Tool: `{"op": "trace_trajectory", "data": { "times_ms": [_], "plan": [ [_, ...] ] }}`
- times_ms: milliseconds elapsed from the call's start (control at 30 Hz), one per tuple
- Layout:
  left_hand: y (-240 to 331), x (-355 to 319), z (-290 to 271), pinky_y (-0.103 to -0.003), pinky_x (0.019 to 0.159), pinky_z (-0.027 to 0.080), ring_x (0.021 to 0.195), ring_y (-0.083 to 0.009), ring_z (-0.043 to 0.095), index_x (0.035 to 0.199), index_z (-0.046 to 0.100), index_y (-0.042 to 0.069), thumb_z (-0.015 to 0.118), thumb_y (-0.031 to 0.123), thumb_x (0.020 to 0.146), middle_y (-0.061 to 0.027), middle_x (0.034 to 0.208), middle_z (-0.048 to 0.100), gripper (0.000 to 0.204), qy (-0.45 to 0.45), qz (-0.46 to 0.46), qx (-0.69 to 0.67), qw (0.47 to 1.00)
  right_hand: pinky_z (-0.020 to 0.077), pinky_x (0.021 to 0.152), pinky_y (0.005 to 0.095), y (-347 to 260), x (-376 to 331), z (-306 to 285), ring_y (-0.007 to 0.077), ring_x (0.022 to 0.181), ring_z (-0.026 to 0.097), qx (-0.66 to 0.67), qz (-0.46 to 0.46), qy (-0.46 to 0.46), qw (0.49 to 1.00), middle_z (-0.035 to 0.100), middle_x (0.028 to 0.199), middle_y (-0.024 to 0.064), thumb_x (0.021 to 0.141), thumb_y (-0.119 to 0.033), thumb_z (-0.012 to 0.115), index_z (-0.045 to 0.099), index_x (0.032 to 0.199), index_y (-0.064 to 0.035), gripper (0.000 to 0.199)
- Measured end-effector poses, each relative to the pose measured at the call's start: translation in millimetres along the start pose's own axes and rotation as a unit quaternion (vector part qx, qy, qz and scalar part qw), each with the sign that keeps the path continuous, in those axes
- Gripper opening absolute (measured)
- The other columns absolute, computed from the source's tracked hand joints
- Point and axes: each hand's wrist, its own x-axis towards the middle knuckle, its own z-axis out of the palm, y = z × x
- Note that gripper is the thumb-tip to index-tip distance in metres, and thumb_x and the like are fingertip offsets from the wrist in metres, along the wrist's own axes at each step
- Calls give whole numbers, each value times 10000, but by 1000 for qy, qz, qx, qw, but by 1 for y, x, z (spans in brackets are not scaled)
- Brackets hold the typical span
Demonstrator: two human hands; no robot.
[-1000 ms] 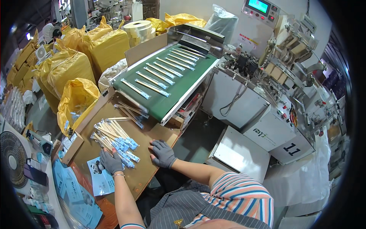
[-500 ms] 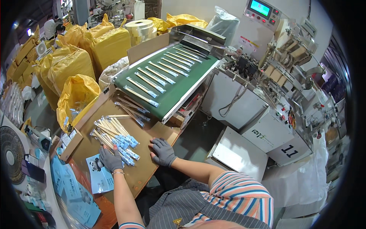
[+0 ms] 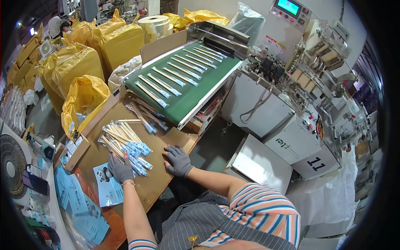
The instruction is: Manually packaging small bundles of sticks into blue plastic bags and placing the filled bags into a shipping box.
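Observation:
A loose pile of wrapped wooden chopsticks (image 3: 121, 137), in clear sleeves with blue ends, lies on the brown board (image 3: 156, 183). At the pile's lower edge rests my left hand (image 3: 121, 170), in a grey glove with bare fingertips, its fingers stretched out beside the blue ends. It also lies by the corner of a pale blue bag (image 3: 109, 191) with a panda picture. My right hand (image 3: 178, 161), gloved alike, lies on the board's right edge with fingers apart and nothing in it. More wrapped chopsticks (image 3: 146, 116) lie below the belt's near end.
A green conveyor belt (image 3: 183, 98) carries a row of wrapped chopsticks. An open yellow sack (image 3: 89, 96) and a small cardboard box (image 3: 78, 152) stand left of the board. Blue bags (image 3: 79, 208) lie at lower left beside a fan (image 3: 12, 164). Machinery (image 3: 275, 96) stands right.
The chopsticks on the belt have moved toward its near end, and the nearest packet has dropped onto those below. My hands have barely moved.

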Motion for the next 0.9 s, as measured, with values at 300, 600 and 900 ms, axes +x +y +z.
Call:
{"op": "trace_trajectory", "data": {
  "times_ms": [300, 600, 900],
  "plan": [
    [-2, 1, -2, -451, 1049, 328, 1240, -359, 463, 1209, 547, -28, 561, 495, 885, -216, 1282, 546, 615, -10, -4, 2, 1000, 370, 1026, 456, 1, 2, 1, 353, 1168, 505, -3, -8, 3, 1000, 552, 1211, 185, 753, -207, 614, 576, 1093, -41, 381],
    [2, 3, 2, -456, 1051, 328, 1234, -376, 468, 1208, 546, -29, 580, 474, 883, -224, 1288, 542, 600, -14, 14, -1, 1000, 365, 1027, 464, 5, -2, 0, 354, 1177, 499, -10, 10, 8, 1000, 548, 1219, 187, 757, -219, 608, 576, 1084, -37, 376],
    [-2, 5, 0, -437, 1058, 336, 1244, -364, 465, 1230, 533, -43, 535, 492, 908, -235, 1319, 516, 624, -42, 4, 12, 999, 369, 1039, 468, 9, -5, 8, 352, 1196, 499, 11, 1, 20, 1000, 545, 1234, 177, 766, -230, 602, 577, 1106, -42, 390]
  ]
}}
